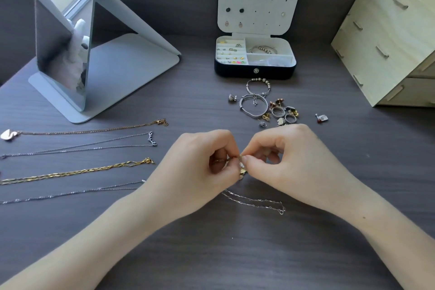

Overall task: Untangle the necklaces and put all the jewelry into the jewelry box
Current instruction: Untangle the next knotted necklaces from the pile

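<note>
My left hand (200, 167) and my right hand (289, 160) meet at the table's middle, both pinching a thin chain with a small gold pendant (242, 170) hanging between the fingertips. A silver chain (256, 202) trails on the table below them. Several necklaces lie straightened at the left: a rose-gold one (94, 130), a silver one (94, 146), a gold one (77, 172) and another silver one (70, 193). The open jewelry box (255, 72) stands at the back, with rings and a bracelet inside. A pile of bracelets, rings and earrings (266, 106) lies in front of it.
A standing mirror (70, 37) on a grey base occupies the back left. A pale wooden drawer unit (388, 37) stands at the back right. A small red-stone earring (321, 118) lies apart, right of the pile. The dark wood-grain table (235, 254) stretches toward me.
</note>
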`<act>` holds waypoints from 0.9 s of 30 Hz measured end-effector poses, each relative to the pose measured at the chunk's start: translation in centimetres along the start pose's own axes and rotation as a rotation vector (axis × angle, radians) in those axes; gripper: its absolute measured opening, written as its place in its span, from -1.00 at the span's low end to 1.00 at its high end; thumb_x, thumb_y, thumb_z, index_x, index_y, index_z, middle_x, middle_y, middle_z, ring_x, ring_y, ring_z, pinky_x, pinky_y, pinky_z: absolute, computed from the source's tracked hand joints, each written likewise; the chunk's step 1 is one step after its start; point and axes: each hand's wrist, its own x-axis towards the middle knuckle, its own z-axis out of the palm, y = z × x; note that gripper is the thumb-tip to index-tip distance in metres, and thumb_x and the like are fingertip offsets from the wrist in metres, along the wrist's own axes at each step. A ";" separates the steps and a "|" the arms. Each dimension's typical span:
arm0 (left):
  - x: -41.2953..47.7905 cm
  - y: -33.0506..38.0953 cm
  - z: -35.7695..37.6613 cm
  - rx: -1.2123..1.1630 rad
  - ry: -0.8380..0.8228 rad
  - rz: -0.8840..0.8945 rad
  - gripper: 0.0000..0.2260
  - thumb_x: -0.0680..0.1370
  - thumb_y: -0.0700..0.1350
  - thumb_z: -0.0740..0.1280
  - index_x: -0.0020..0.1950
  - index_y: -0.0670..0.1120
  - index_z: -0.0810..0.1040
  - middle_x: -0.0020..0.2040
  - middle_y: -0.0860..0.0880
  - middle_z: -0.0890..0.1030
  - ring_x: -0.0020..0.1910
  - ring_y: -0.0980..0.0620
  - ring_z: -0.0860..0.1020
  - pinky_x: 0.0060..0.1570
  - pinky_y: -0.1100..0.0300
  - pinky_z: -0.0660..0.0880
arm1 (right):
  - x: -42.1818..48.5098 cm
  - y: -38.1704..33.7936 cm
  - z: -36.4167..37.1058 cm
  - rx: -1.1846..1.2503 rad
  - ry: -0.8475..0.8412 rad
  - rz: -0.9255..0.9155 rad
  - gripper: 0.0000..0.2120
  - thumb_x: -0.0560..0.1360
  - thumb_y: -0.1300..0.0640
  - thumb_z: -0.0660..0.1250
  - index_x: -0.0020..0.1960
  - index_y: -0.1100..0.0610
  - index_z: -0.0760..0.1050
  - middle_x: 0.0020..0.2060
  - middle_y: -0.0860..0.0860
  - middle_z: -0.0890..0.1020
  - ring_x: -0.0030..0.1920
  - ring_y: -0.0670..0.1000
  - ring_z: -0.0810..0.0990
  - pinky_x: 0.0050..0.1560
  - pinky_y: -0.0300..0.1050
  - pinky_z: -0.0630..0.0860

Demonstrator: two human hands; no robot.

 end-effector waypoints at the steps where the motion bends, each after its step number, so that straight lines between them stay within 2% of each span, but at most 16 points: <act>1: 0.0 0.0 0.0 -0.004 -0.004 -0.003 -0.97 0.36 -0.13 0.33 -0.29 -0.03 0.51 -0.41 0.04 0.47 -0.43 0.09 0.39 -0.41 0.42 0.27 | 0.0 -0.1 0.0 0.020 -0.003 0.014 -0.87 0.35 0.26 0.40 -0.35 0.12 0.61 -0.53 -0.13 0.52 -0.44 -0.20 0.46 -0.37 -0.46 0.30; 4: 0.0 0.1 0.0 -0.064 -0.008 -0.031 -0.95 0.36 -0.12 0.33 -0.31 -0.03 0.52 -0.41 0.04 0.51 -0.44 0.10 0.39 -0.42 0.40 0.27 | 0.0 -0.3 -0.1 0.113 -0.005 0.070 -0.87 0.36 0.26 0.39 -0.36 0.15 0.58 -0.53 -0.10 0.50 -0.48 -0.20 0.41 -0.42 -0.43 0.30; 8: 0.2 -0.2 0.0 -0.293 -0.035 -0.170 -0.96 0.36 -0.11 0.32 -0.29 -0.04 0.54 -0.46 0.00 0.54 -0.46 0.09 0.40 -0.39 0.24 0.35 | 0.0 -0.4 -0.1 0.229 -0.005 0.145 -0.87 0.35 0.24 0.37 -0.37 0.15 0.57 -0.50 0.01 0.54 -0.47 -0.17 0.39 -0.43 -0.37 0.31; 10: 0.4 -0.3 0.0 -0.405 -0.043 -0.242 -0.97 0.34 -0.12 0.32 -0.29 -0.03 0.55 -0.48 -0.01 0.56 -0.47 0.07 0.45 -0.35 0.22 0.38 | 0.1 -0.4 -0.1 0.308 -0.021 0.192 -0.87 0.37 0.27 0.37 -0.35 0.18 0.58 -0.45 0.07 0.60 -0.43 -0.13 0.45 -0.39 -0.34 0.34; 14: 0.5 -0.3 -0.2 -0.525 -0.065 -0.315 -0.96 0.34 -0.13 0.33 -0.27 -0.06 0.57 -0.48 -0.01 0.58 -0.47 0.10 0.49 -0.32 0.26 0.43 | 0.3 -0.3 -0.1 0.470 -0.054 0.296 -0.87 0.37 0.30 0.36 -0.34 0.23 0.59 -0.45 0.05 0.61 -0.43 -0.13 0.48 -0.35 -0.35 0.38; 19: 0.5 0.1 -0.3 -0.581 -0.057 -0.318 -0.95 0.34 -0.14 0.33 -0.27 -0.09 0.57 -0.49 -0.03 0.58 -0.48 0.10 0.48 -0.36 0.30 0.44 | 0.4 -0.2 -0.2 0.540 -0.117 0.365 -0.90 0.36 0.25 0.35 -0.29 0.26 0.58 -0.37 0.13 0.64 -0.41 -0.11 0.50 -0.31 -0.20 0.37; 24: 0.5 0.2 -0.4 -0.537 -0.063 -0.289 -0.95 0.35 -0.13 0.34 -0.25 -0.08 0.57 -0.47 -0.03 0.57 -0.44 0.08 0.48 -0.33 0.22 0.41 | 0.4 -0.3 -0.3 0.519 -0.152 0.333 -0.87 0.42 0.22 0.35 -0.29 0.15 0.60 -0.34 0.07 0.66 -0.40 -0.13 0.50 -0.28 -0.28 0.38; 27: 0.5 0.2 -0.5 -0.525 -0.062 -0.292 -0.95 0.33 -0.14 0.35 -0.25 -0.09 0.56 -0.46 -0.07 0.56 -0.44 0.06 0.46 -0.34 0.21 0.39 | 0.4 -0.3 -0.3 0.513 -0.169 0.287 -0.87 0.46 0.27 0.35 -0.27 0.17 0.58 -0.37 0.05 0.64 -0.40 -0.15 0.49 -0.32 -0.36 0.40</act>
